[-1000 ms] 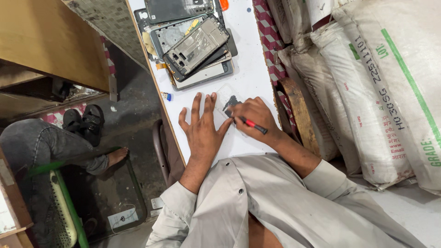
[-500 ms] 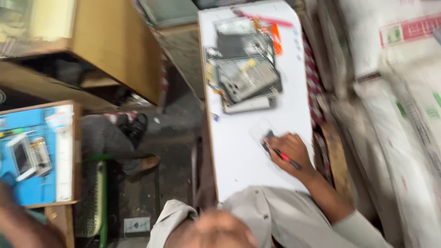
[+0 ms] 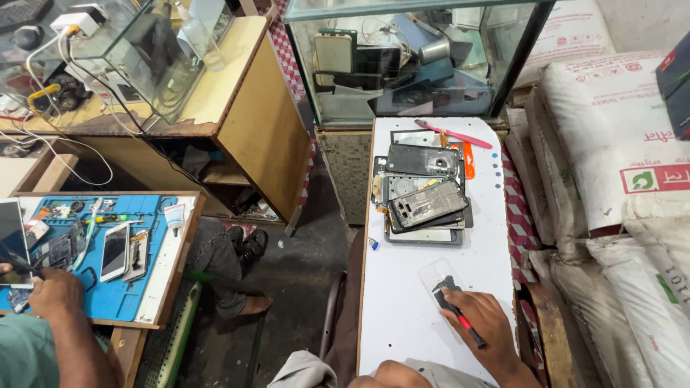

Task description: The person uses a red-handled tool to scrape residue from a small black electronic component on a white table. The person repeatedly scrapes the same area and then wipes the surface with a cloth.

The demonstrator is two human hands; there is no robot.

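Note:
My right hand [image 3: 478,322] rests on the white table [image 3: 402,316] and grips a red and black pen-like tool [image 3: 467,325]. Its tip lies on a small dark part [image 3: 444,285] that sits on a clear thin sheet [image 3: 433,271]. At the bottom edge only a bit of my left hand or forearm [image 3: 393,375] shows, off the table, its fingers hidden. Beyond the sheet lies a pile of opened phones and phone frames [image 3: 424,201].
A pink brush-like tool [image 3: 453,134] and an orange piece [image 3: 468,159] lie at the table's far end before a glass cabinet [image 3: 417,65]. White sacks [image 3: 611,144] line the right. At left a co-worker's hand [image 3: 54,293] works on a blue mat [image 3: 115,287] with phones.
The view has swung up and widened. My left hand has come off the table towards me. My right hand stays on the dark part with the tool.

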